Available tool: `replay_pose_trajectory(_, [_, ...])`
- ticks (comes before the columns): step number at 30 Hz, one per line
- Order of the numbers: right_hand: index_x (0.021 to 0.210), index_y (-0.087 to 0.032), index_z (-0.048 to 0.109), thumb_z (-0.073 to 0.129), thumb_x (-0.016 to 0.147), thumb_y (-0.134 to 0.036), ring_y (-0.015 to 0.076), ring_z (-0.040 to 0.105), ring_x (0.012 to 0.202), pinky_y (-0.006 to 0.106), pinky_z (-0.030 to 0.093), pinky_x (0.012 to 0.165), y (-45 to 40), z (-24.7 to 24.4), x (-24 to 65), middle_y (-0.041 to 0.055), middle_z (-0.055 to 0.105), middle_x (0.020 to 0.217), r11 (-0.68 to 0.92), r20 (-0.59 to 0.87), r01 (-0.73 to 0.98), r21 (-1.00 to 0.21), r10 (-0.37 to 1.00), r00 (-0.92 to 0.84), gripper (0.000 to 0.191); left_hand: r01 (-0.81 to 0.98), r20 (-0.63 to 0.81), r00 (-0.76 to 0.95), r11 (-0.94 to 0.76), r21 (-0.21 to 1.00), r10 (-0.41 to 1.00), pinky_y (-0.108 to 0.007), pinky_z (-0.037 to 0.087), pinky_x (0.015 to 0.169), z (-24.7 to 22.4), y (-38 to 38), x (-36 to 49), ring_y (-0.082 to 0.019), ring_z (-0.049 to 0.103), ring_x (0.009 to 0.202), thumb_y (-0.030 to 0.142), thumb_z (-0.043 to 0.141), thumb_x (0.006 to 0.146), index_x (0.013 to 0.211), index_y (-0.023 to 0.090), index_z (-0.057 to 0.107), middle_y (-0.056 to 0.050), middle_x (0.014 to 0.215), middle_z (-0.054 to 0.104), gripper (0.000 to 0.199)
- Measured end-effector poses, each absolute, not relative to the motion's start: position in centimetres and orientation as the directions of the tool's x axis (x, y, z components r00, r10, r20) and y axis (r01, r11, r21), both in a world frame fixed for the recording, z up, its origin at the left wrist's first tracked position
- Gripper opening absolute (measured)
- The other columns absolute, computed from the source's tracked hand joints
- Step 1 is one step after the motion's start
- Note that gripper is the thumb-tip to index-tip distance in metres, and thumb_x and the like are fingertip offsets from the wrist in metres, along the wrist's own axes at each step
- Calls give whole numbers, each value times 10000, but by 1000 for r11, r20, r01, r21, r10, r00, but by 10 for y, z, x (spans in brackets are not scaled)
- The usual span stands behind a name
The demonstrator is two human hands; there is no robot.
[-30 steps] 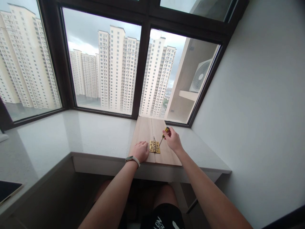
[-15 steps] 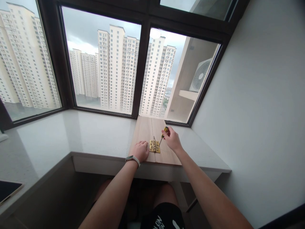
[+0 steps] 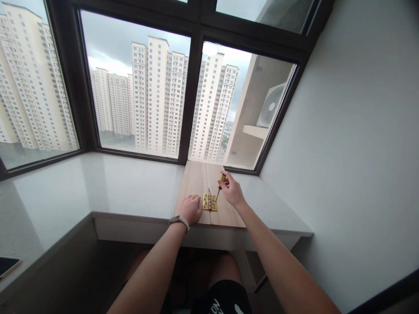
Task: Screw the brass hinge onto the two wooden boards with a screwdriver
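My right hand (image 3: pixel 232 189) is closed around the yellow-and-black handle of a screwdriver (image 3: pixel 223 178). The shaft slants down to the right leaf of a brass hinge (image 3: pixel 210 202); whether its tip sits in a screw is too small to tell. That hinge lies unfolded across the seam between two pale wooden boards (image 3: pixel 193 179). Several screws stand in its leaves. Resting flat on the left board, my left hand (image 3: pixel 190 208) has its fingers stretched out beside the left leaf, holding nothing. A watch with a light strap (image 3: pixel 179 220) is on my left wrist.
The boards lie on a white counter (image 3: pixel 137 187) that runs along the dark-framed window (image 3: pixel 193 87). A plain wall (image 3: pixel 353 131) rises at the right. The corner of a dark flat device (image 3: pixel 8 266) shows at the left edge. My legs are under the counter.
The whole view has shifted slightly. My right fingers have turned around the handle, and the screwdriver stands a little more upright. My left hand stays beside the hinge.
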State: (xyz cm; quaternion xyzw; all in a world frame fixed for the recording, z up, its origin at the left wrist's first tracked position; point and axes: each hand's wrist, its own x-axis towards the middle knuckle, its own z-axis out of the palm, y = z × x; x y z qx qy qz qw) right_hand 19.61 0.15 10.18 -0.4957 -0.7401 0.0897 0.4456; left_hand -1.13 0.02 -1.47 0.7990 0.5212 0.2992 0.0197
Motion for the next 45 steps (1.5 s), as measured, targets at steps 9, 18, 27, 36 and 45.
replay_pose_trajectory(9, [1219,-254,681,555,952,-359,182,638,810,316,511,790,9,122,202,38,705,923,455,569,767,-452,809,-144,313,820,443,276,-449,355,853,-385,421,1055,-12,-2,-12,-257,557,1235,364,488,985,1228,223,625,-96,1296,661,313])
replay_pose_trajectory(18, [1054,-224,704,581,895,-120,161,658,902,264,468,833,4,163,197,41,721,1049,482,351,834,-268,855,-382,227,822,417,276,-437,364,866,-393,419,1061,-5,-6,-12,-261,554,1248,352,494,984,1254,220,621,-105,1307,656,326])
replay_pose_trajectory(27, [842,-230,688,650,914,-297,213,644,919,280,427,760,14,181,196,56,731,953,446,207,895,-10,877,-434,105,823,434,274,-443,355,858,-390,419,1052,-12,-2,-11,-257,556,1235,355,491,986,1225,220,627,-104,1294,657,306])
replay_pose_trajectory(36, [935,-209,662,520,1007,-333,210,643,903,275,433,735,18,171,187,100,705,1036,433,158,900,44,887,-435,202,828,422,266,-430,361,867,-388,417,1055,-9,-4,-11,-262,557,1243,361,478,989,1228,221,626,-101,1309,657,314])
replay_pose_trajectory(45, [798,-216,706,749,816,-163,181,656,862,245,464,736,24,175,187,49,723,950,478,68,877,-41,877,-475,71,831,419,274,-433,351,866,-377,423,1035,-7,-5,-11,-257,561,1236,372,468,991,1212,227,629,-98,1295,662,310])
